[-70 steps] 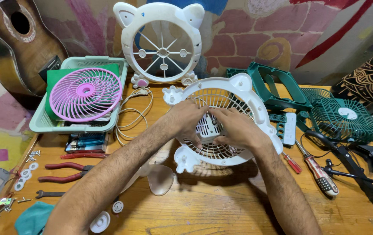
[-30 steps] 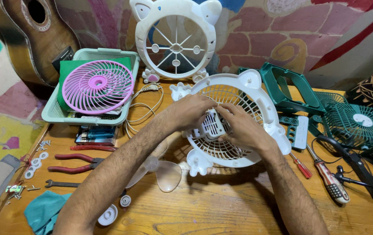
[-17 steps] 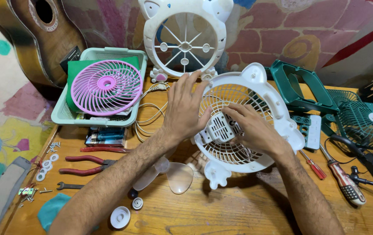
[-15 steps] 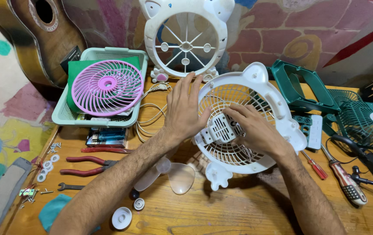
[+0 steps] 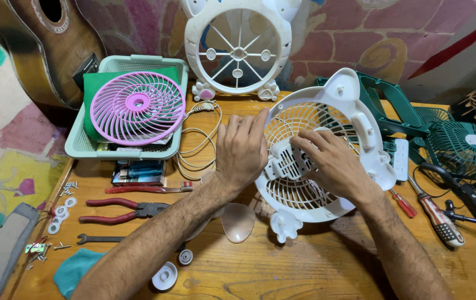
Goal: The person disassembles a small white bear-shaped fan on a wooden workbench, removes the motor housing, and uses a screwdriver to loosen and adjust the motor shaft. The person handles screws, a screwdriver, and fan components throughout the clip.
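A fan grille housing [image 5: 326, 161] is lying near the middle of the tabletop [image 5: 315, 272], with a basket [image 5: 124, 147] sitting toward the far left corner and holding a round fan guard [image 5: 138, 107]. Another fan frame [image 5: 238, 47] is standing upright at the far edge, behind the housing. Pliers [image 5: 121, 210] and a wrench [image 5: 100, 239] are lying by the left edge before the basket, while two screwdrivers [image 5: 435, 214] are lying right of the housing.

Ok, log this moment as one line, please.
left hand: flat on rim of white fan grille | right hand: fingers on grille's centre motor housing | grille tilted on wooden table | red pliers lying left
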